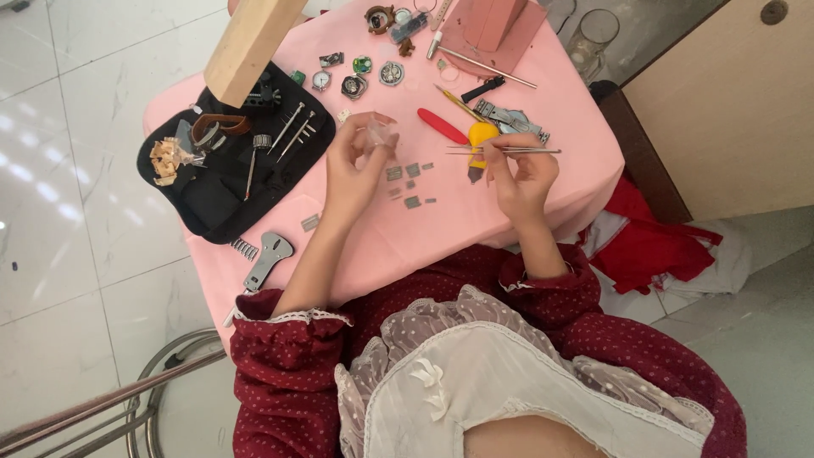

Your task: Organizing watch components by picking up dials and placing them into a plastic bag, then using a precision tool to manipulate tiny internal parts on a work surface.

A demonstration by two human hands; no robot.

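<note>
Tweezers (509,151), thin and steel, lie level in the right hand (524,180), fingers pinched shut on them, tips pointing to nine o'clock over the pink table (475,220). At ten o'clock from that hand, the left hand (360,157) pinches a small clear bag (379,133) between closed fingertips. Grey metal links (410,180) lie scattered between both hands. It looks like a sorting step; picking up a link calls for steady tweezer tips.
</note>
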